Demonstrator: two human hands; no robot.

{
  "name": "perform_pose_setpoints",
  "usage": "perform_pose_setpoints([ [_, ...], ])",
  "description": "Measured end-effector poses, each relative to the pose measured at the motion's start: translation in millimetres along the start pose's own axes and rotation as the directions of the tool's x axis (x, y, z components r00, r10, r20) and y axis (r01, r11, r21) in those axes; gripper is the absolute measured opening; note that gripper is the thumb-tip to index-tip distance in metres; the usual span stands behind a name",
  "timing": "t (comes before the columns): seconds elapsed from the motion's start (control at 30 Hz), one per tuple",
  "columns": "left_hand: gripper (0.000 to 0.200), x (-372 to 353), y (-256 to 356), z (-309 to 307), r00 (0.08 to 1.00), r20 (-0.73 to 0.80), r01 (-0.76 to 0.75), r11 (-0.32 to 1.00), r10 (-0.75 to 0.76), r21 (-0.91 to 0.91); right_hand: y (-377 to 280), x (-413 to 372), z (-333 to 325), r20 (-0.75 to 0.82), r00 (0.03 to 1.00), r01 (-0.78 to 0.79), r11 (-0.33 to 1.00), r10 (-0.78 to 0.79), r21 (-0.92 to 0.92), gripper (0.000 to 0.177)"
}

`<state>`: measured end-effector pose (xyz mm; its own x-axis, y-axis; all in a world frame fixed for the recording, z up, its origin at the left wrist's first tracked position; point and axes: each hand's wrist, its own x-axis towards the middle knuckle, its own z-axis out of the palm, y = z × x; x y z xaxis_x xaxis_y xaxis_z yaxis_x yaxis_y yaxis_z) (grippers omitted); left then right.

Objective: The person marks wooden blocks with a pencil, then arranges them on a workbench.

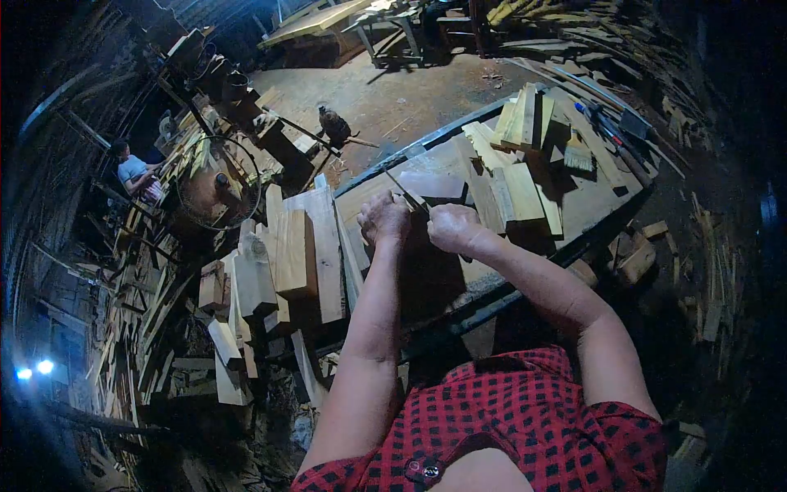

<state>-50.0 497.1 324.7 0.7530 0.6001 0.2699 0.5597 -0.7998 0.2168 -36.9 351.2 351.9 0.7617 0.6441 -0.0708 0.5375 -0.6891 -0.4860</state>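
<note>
Over the workbench (361, 195), my left hand (384, 218) is closed, its fingers curled by a small pale wood piece (416, 199); its exact grip is hidden. My right hand (455, 229) is wrapped round a thin dark tool (397, 184), whose narrow end points up and left between the hands. Just beyond them a flat pale block (433, 185) lies on the bench. Cut wood blocks (516, 195) are piled right of my hands, and more blocks (295, 250) stand to the left.
A brush (578, 153) and blue-and-red tools (602, 127) lie at the bench's right. Left stands a round wire fan guard (220, 182); beyond it a person (135, 174) sits. A dark bird-like shape (334, 125) is on the floor. Scrap wood surrounds the bench.
</note>
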Motion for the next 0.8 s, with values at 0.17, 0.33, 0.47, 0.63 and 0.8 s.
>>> perform_pose_setpoints([
  [0.17, 0.03, 0.6, -1.2, 2.1, 1.0, 0.0, -0.008, 1.0, 0.008, -0.005, 3.7, 1.7, 6.3, -0.038, 0.999, -0.009, 0.999, 0.007, -0.039, 0.026],
  [0.33, 0.031, 1.6, -2.6, -0.4, 0.999, 0.042, -0.015, 1.0, 0.015, -0.001, 18.4, -40.3, -0.1, 0.007, 0.984, 0.177, 0.965, -0.18, -0.191, 0.021],
  [0.47, 0.031, 4.7, -1.3, 0.4, 0.999, 0.051, 0.007, 1.0, -0.007, -0.014, 17.0, -80.6, -19.6, 0.055, 0.998, 0.009, 0.993, -0.003, -0.115, 0.02],
  [0.63, 0.03, 3.1, -0.5, -4.9, 0.998, 0.064, -0.019, 1.0, 0.02, -0.007, 3.9, -18.2, -12.6, 0.024, 1.0, -0.01, 1.0, 0.01, -0.003, 0.023],
  [0.8, 0.029, -1.0, 3.1, -7.4, 1.0, 0.022, -0.01, 1.0, 0.01, 0.015, -14.7, 17.8, 0.0, -0.058, 0.998, -0.025, 0.999, 0.023, -0.041, 0.024],
])
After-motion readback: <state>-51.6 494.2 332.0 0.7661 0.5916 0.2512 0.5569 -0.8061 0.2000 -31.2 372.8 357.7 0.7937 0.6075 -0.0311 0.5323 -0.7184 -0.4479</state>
